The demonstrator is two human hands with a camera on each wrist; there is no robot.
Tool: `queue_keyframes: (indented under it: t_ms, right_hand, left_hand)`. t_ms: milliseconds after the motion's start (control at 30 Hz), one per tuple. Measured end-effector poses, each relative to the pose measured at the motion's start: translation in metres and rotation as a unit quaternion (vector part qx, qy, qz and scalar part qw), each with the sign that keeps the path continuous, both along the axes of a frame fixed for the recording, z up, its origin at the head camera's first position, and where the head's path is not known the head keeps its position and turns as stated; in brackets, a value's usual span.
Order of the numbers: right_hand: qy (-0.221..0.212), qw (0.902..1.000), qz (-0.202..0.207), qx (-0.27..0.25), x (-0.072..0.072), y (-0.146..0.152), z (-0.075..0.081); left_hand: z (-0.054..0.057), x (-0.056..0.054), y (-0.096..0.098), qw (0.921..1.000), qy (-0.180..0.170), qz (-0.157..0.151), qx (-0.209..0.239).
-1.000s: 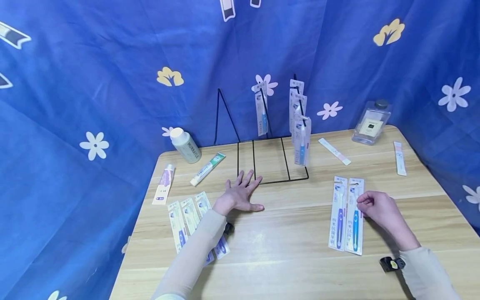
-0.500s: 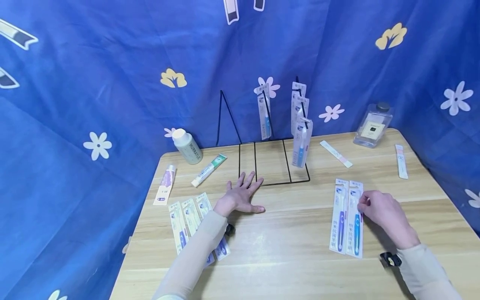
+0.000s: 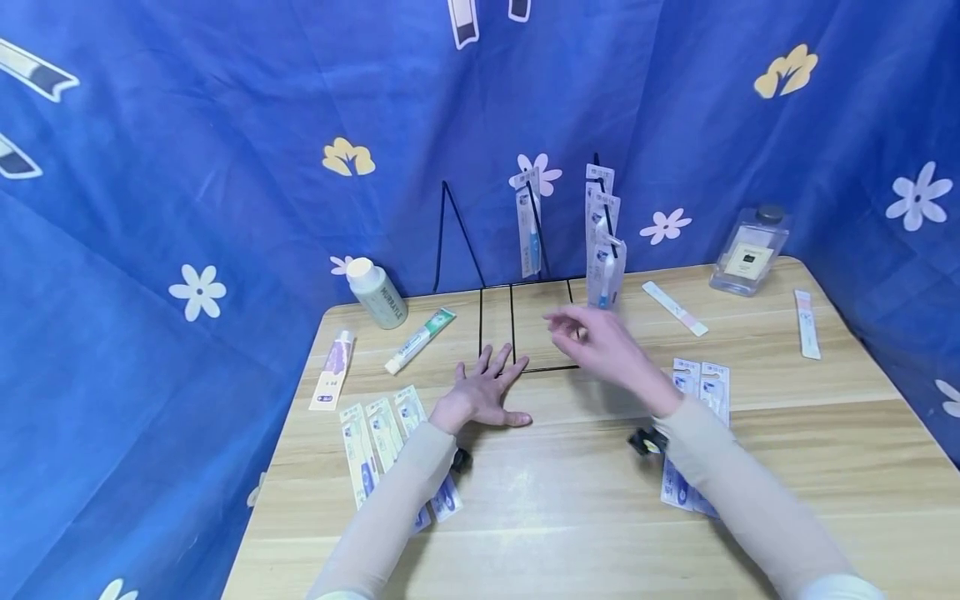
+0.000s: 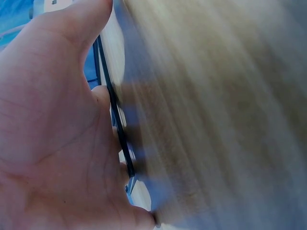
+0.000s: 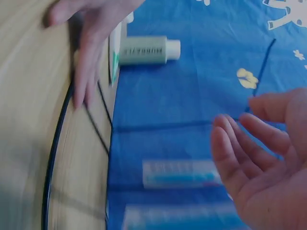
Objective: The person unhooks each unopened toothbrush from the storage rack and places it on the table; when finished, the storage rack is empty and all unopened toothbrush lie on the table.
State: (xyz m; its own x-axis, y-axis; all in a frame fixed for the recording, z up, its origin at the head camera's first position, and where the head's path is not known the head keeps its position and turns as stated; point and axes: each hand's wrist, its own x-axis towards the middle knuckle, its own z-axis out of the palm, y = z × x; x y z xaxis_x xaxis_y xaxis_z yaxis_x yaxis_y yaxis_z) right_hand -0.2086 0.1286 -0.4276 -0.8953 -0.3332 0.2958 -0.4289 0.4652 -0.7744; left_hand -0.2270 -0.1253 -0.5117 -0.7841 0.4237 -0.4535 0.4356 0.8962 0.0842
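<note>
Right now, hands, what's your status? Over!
Left hand spread at black rack. Right hand empty, near rack. Toothbrush packs hanging, left prong bare. Right sleeve partly hides two tabletop packs.

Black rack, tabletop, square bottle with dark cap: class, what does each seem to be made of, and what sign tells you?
Black rack: probably coated metal wire; slim, evenly dark bars.
Tabletop: wood or wood-look laminate; pale grain, glossy highlight.
Square bottle: clear glass or plastic, smooth-looking; its sides look see-through.
</note>
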Motion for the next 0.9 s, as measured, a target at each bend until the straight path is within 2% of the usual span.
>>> queue_keyframes:
  t_ms: [67,167,300,367,467,600,700,800,900]
  right_hand:
    - [-0.002,0.999,-0.014,-0.042,-0.019,-0.019,0.002]
    - [0.033,0.9927,-0.051,-0.104,-0.047,-0.038,0.002]
    - [0.087,0.9809,-0.115,-0.13,-0.079,-0.051,-0.002]
    - [0.085,0.9781,-0.139,-0.129,-0.091,-0.053,-0.003]
    - [0.089,0.9757,-0.152,-0.131,-0.107,-0.054,-0.003]
    - [0.107,0.9733,-0.159,-0.127,-0.125,-0.05,-0.003]
    - [0.1,0.9723,-0.168,-0.128,-0.135,-0.048,-0.001]
    - [0.092,0.9711,-0.177,-0.132,-0.14,-0.05,0.002]
    - [0.105,0.9683,-0.177,-0.141,-0.14,-0.053,0.005]
  left_hand:
    - [0.001,0.0,0.0,1.0,0.003,0.0,-0.001]
    - [0.001,0.0,-0.001,1.0,0.004,-0.001,-0.004]
    - [0.001,0.0,-0.001,1.0,0.005,-0.002,-0.008]
    - [0.001,0.001,-0.001,0.9999,0.004,-0.003,-0.01]
    - [0.002,0.001,0.001,0.9999,0.008,-0.003,-0.014]
    - [0.002,0.001,0.004,0.9998,0.013,-0.008,-0.016]
    - [-0.001,0.002,0.006,0.9997,0.011,-0.012,-0.018]
    - [-0.003,0.004,0.004,0.9996,0.014,-0.01,-0.02]
    - [-0.002,0.003,0.002,0.9995,0.02,-0.007,-0.023]
